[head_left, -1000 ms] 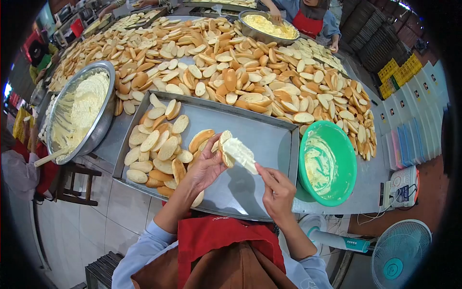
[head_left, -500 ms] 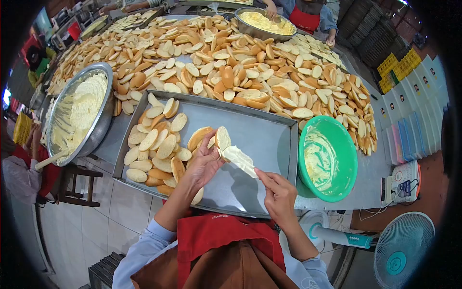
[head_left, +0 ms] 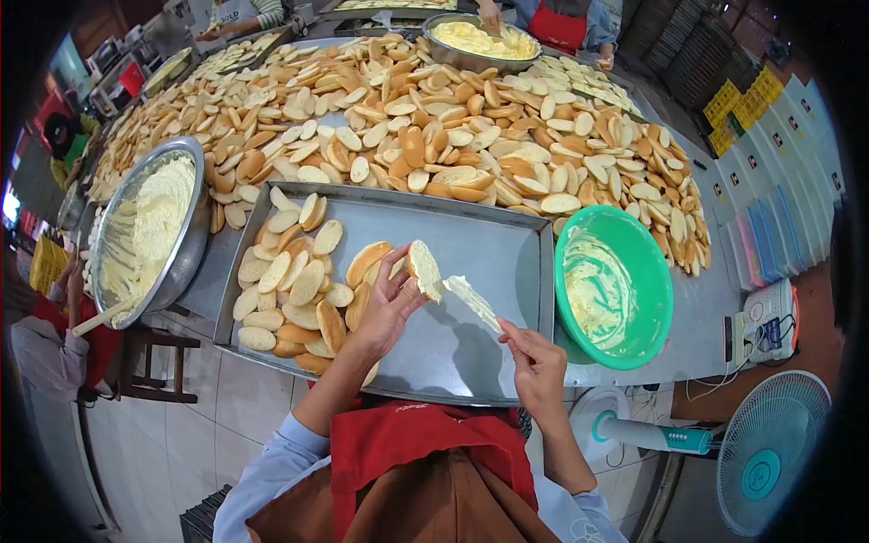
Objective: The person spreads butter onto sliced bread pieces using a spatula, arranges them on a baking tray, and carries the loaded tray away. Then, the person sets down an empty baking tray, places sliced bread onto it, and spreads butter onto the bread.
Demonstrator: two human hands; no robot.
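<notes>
My left hand (head_left: pixel 392 312) is closed around a halved bread roll (head_left: pixel 424 270), its cut face spread with pale cream and turned to the right. In my right hand (head_left: pixel 536 369) is a spreading knife (head_left: pixel 472 302), its blade coated with the same cream. The blade tip is just right of the bread, with a small gap between them. Both hands are above a metal tray (head_left: pixel 507 385). Sliced bread pieces (head_left: pixel 291 281) are heaped in the tray's left part, close to my left hand. A green bowl (head_left: pixel 659 312) smeared with cream stands right of the tray.
A large steel bowl of cream (head_left: pixel 149 222) with a wooden handle sits on the left. Loose bread halves (head_left: pixel 407 118) cover the table beyond the tray. Another cream bowl (head_left: pixel 480 43) is at the back, beside a co-worker's hand. A fan (head_left: pixel 769 457) stands at lower right.
The knife has moved off the bread, slightly right, and its blade carries less cream. The bread is turned a little more upright in my left hand. The camera view has shifted slightly.
</notes>
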